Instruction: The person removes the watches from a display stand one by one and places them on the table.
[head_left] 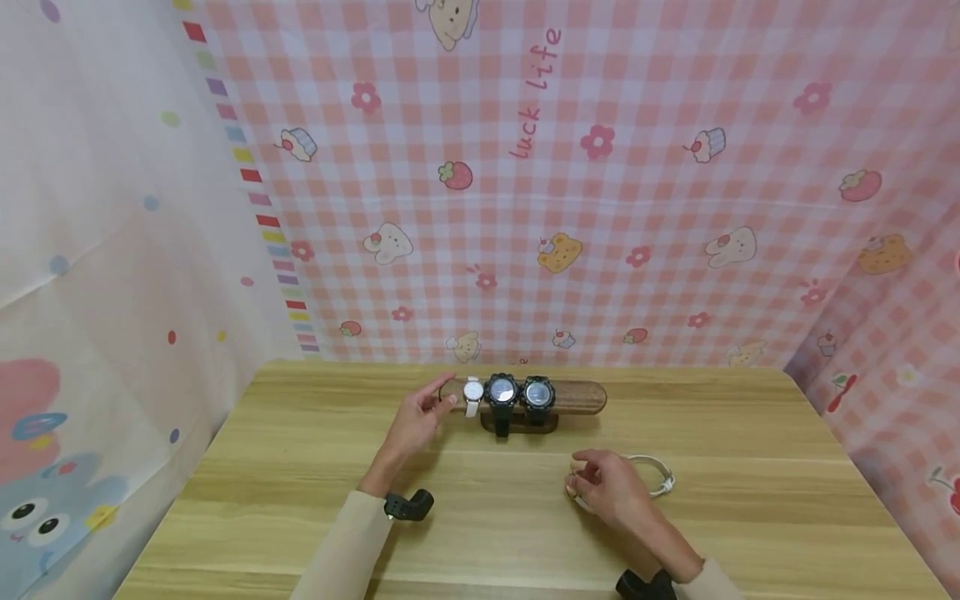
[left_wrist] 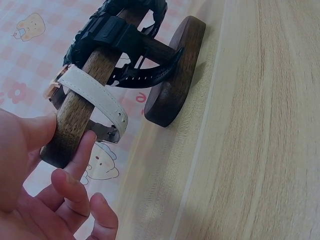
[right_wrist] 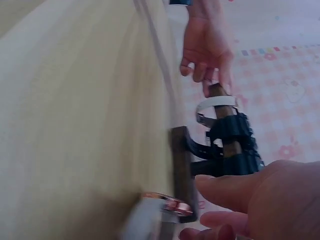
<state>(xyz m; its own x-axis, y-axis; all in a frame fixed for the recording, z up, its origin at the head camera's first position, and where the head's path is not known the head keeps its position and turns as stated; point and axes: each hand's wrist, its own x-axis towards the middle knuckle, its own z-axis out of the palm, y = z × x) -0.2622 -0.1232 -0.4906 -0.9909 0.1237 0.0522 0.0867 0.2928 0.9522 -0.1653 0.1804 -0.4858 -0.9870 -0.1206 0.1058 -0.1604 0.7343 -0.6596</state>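
A wooden watch stand (head_left: 581, 398) bears three watches on its bar: a white-strapped watch (head_left: 472, 390) at the left, then two black digital watches (head_left: 502, 389). My left hand (head_left: 416, 421) holds the bar's left end, thumb on one side and index finger on the other, right beside the white strap (left_wrist: 95, 92). Before the stand, low over the table, my right hand (head_left: 611, 492) has its fingers bent around the rose-gold case (right_wrist: 170, 202) of another watch with a white strap (head_left: 652, 471). That strap loops out behind the hand, partly hidden by it.
The stand's foot (left_wrist: 177, 75) sits on a light wood table (head_left: 487, 517), near its back edge. A pink checked cloth (head_left: 637, 192) hangs behind, and a white patterned cloth (head_left: 135, 250) hangs at the left. A black wrist device (head_left: 409, 505) is on the left wrist.
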